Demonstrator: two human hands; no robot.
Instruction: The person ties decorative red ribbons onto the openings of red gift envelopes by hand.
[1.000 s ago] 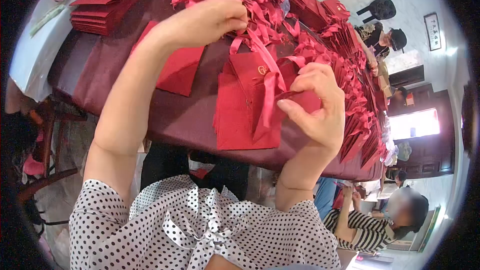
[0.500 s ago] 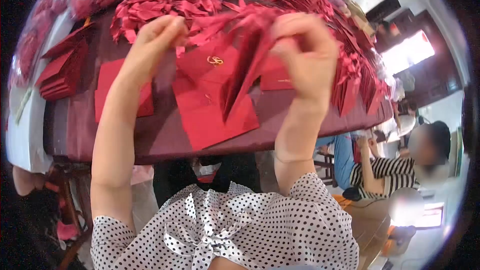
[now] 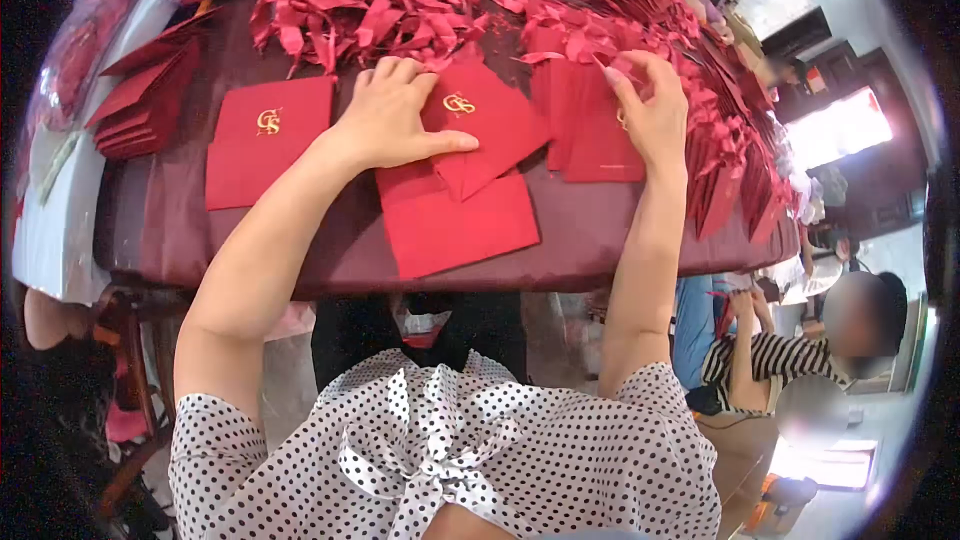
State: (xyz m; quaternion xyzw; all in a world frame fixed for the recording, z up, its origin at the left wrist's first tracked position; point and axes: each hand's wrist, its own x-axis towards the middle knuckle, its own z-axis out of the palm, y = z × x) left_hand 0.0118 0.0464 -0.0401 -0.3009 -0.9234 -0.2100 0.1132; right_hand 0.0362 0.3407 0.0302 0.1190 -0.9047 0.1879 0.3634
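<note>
A gold monogram (image 3: 268,122), apparently an interlaced G and S, stands on the left red pouch (image 3: 265,165), above the left part of the table's (image 3: 225,258) near edge, and again on the middle pouch (image 3: 495,122). On the right-hand pouch (image 3: 592,130), farther along that edge, a gold mark (image 3: 622,120) is partly covered; the small line (image 3: 612,167) below it is too fine to read.

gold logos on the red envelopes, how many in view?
3: one logo on the left envelope, one on the middle envelope beside the left hand, one on the right envelope, partly covered by the right hand. More may be hidden.
</note>
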